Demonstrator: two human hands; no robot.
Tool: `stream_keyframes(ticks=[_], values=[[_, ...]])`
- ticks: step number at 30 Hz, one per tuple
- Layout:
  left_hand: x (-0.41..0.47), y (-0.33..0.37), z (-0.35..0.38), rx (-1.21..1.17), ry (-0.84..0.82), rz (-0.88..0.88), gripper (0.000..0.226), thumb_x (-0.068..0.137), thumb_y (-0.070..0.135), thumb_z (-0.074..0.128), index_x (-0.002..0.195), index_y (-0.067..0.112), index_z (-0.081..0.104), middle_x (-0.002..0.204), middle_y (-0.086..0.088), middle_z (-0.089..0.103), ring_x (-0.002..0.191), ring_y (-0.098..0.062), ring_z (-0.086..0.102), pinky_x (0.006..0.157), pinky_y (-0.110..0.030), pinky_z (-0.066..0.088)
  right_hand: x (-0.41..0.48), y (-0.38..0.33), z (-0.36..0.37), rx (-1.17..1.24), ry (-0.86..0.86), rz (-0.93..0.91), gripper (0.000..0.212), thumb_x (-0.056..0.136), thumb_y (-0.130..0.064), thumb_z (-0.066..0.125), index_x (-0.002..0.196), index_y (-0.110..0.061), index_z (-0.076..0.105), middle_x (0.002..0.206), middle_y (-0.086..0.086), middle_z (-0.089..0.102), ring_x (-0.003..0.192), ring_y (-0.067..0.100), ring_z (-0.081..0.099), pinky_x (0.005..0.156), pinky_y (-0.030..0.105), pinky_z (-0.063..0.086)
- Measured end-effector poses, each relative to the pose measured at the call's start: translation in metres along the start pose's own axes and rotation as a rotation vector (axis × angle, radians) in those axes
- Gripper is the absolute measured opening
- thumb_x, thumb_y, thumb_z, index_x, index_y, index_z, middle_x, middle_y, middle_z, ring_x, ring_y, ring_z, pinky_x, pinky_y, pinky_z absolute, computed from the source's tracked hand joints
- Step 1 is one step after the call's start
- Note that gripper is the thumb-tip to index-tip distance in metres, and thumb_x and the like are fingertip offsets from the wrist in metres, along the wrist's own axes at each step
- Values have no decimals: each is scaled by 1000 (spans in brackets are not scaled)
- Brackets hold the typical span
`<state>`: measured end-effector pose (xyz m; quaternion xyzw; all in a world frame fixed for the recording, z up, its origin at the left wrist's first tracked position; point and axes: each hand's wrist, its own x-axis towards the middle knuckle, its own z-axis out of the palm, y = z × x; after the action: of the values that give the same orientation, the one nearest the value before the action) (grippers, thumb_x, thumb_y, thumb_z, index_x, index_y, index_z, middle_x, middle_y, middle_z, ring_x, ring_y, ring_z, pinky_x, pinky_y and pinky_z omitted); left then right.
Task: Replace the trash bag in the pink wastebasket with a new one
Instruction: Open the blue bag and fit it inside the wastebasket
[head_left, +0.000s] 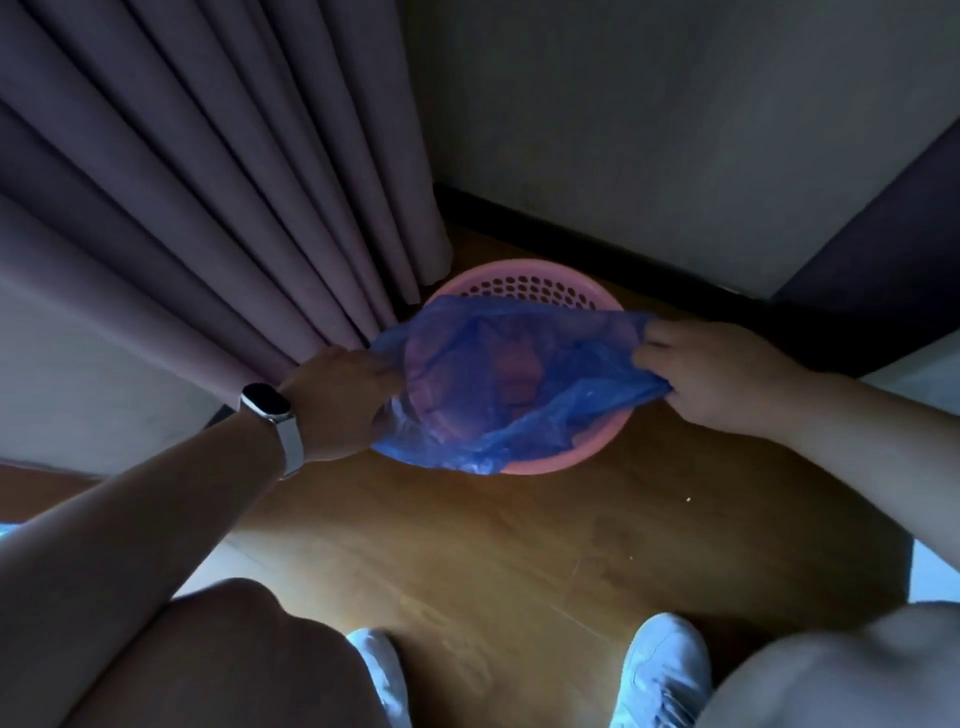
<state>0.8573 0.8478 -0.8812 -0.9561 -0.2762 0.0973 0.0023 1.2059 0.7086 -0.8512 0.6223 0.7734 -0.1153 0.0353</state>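
A pink wastebasket (524, 273) with a perforated wall stands on the wooden floor in a corner. A thin blue trash bag (498, 374) is stretched over its mouth and covers most of the opening; only the far rim and the near right rim show. My left hand (337, 400), with a watch on the wrist, grips the bag's left edge at the basket's left rim. My right hand (711, 374) pinches the bag's right edge just outside the right rim. Something pinkish shows faintly through the plastic.
A purple curtain (218, 208) hangs right beside the basket on the left. A wall with a dark baseboard (623, 249) runs behind it. My knees and white shoes (665, 670) are at the bottom, with wooden floor (519, 545) between them and the basket.
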Motion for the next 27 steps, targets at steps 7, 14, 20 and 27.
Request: stream_keyframes(ticks=[7,14,20,27], values=[[6,29,-13,109,224,85,30,87,36,48,90,14,68,95,-9,67,85,-32,64,82,-41,42,-22,1,6,-140,-123,65,48,84,-42,58,128,-27,49,127,1,44,115,22,45,96,37,40],[13,66,-1,29,102,278,48,85,57,52,104,16,67,99,-5,68,86,-28,65,83,-37,45,-8,-35,5,-157,135,-227,63,80,-36,69,138,-18,52,138,9,55,127,31,51,106,46,37],[19,68,10,-82,165,363,22,85,36,59,88,14,65,87,-6,65,75,-29,64,65,-34,52,-3,-43,18,-186,-49,-244,63,99,-41,43,154,-32,15,124,-3,57,115,23,51,106,38,34],[17,67,11,-104,263,474,6,82,18,63,83,12,62,77,-6,62,70,-30,59,61,-36,51,-7,-48,30,104,-110,-63,66,91,-56,52,147,-27,31,129,-6,54,119,19,52,97,32,44]])
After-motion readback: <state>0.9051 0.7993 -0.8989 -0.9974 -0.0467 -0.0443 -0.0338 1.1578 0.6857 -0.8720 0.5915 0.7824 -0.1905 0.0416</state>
